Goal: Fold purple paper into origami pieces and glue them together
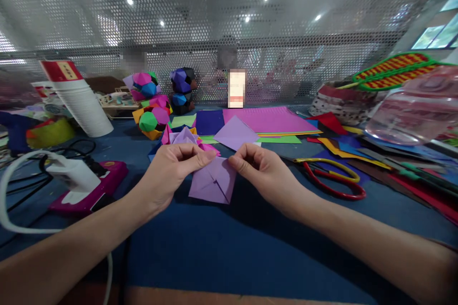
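Note:
A folded purple paper square (213, 183) with creases meeting near its middle is held up over the blue table. My left hand (182, 164) pinches its upper left corner between thumb and fingers. At the upper right corner, my right hand (255, 164) is closed on the same paper. Just behind lies a flat lilac sheet (236, 133), one corner toward the back. Folded purple and pink paper pieces (184, 137) sit behind my left hand, which partly hides them.
Scissors (332, 178) lie right of my right hand, near scattered coloured paper. A power strip (114, 174) with a white plug is at left. Behind stand stacked paper cups (84, 107), paper polyhedra (153, 119), pink sheets (268, 120) and a clear bottle (411, 114). A perforated metal panel rises at the back.

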The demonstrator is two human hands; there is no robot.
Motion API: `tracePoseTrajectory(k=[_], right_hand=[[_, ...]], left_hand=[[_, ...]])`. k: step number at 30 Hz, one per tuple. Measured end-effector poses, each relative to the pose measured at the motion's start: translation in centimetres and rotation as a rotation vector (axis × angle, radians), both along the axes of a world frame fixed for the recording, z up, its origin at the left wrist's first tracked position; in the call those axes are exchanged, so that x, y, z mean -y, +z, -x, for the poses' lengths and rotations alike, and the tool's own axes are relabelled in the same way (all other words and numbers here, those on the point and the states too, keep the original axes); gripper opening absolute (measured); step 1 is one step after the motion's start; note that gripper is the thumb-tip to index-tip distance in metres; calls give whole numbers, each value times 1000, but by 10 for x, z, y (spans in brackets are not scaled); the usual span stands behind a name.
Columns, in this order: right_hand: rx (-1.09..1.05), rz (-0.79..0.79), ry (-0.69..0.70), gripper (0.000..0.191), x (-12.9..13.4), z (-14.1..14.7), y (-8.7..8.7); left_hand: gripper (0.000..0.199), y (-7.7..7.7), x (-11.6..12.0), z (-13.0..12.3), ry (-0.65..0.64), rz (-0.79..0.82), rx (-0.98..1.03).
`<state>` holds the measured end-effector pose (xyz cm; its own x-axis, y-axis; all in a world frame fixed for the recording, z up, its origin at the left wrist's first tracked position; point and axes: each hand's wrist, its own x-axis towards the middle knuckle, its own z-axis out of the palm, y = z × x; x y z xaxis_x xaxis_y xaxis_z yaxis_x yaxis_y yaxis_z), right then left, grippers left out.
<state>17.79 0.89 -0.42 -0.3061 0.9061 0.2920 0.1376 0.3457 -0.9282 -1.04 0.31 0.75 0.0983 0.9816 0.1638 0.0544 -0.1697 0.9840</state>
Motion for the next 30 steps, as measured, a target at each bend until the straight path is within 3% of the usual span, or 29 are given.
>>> tracePoseTrajectory(k=[14,19,30], right_hand=[[21,-129,-18,27,2,-4,3],[-4,-107,-32,25,2,-5,3],[17,-72,-84,28,2,-6,0]], left_hand=[[29,5,3,0,-51,14,109],[26,4,0,-1,-62,133,180],[23,4,-5,2,-27,117,156]])
